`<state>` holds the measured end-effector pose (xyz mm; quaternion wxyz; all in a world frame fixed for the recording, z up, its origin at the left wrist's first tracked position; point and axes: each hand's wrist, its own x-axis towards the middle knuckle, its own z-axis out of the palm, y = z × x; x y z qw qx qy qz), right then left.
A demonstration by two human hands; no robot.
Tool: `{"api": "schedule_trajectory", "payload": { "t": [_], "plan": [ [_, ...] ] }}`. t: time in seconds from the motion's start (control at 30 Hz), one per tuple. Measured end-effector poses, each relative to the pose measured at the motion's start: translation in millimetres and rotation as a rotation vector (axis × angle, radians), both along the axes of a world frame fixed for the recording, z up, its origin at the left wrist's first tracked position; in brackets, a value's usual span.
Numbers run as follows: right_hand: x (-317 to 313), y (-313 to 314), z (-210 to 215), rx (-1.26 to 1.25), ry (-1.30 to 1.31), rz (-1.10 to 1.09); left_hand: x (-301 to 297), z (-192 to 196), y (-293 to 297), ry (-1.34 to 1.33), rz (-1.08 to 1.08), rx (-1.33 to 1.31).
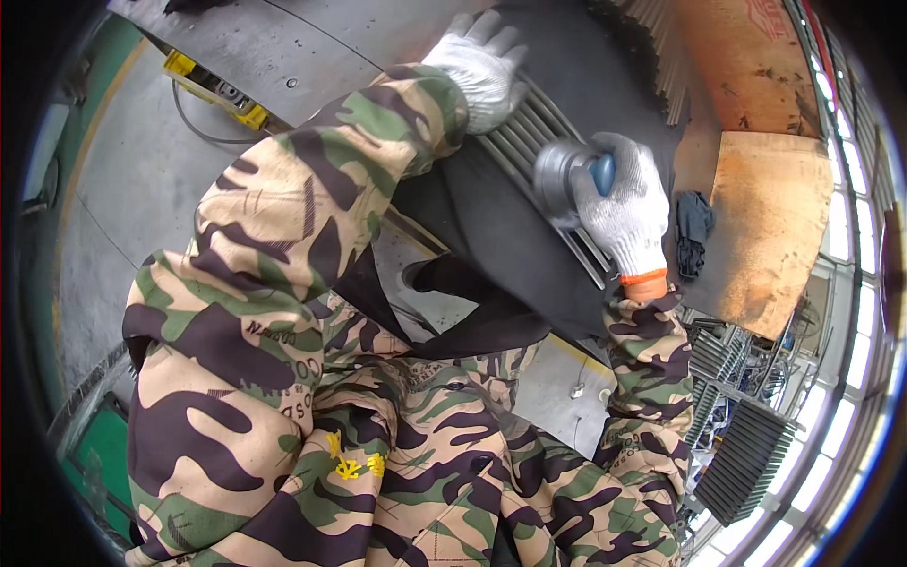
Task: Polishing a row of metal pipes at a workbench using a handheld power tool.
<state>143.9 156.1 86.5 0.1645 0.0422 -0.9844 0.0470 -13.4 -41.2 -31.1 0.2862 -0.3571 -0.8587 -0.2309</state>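
Right hand [626, 210], white knit glove: fingers wrapped around a round grey power tool with blue top [569, 177], pressed on a ribbed metal grille [539, 142]. Left hand [482, 64], gloved: fingers spread flat on the grille's far end. Grille lies on a dark mat [491, 227] over the workbench [283, 47]. Dark rag [693, 231] near the bench's right edge.

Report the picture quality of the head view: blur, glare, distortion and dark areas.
Head view: strong fisheye bending, with a black rim around the circle; the round tool under the right hand is smeared by motion blur; the windows at the right edge are blown out white; the left hand on the ribbed metal part is sharp; the dark mat shows little detail.
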Motion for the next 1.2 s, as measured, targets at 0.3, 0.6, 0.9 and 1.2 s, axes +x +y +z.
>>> {"api": "schedule_trajectory", "payload": {
  "t": [0.3, 0.6, 0.9, 1.2],
  "plan": [
    [17.8, 53.8, -4.3, 0.01, -0.035, -0.155, 9.9, 13.9, -8.1, -0.152, -0.08, -0.122],
    [-16.7, 24.9, 3.7, 0.099, -0.062, -0.184, -7.9, 5.6, -4.3, -0.13, 0.007, -0.237],
    [-34.2, 3.8, 7.4, 0.078, -0.051, -0.117, 1.3, 15.5, -8.3, -0.138, -0.016, -0.24],
    [-52.9, -13.7, 6.5, 0.082, -0.104, -0.106, 3.9, 18.2, -9.9, -0.207, -0.045, -0.218]
  ]
}}
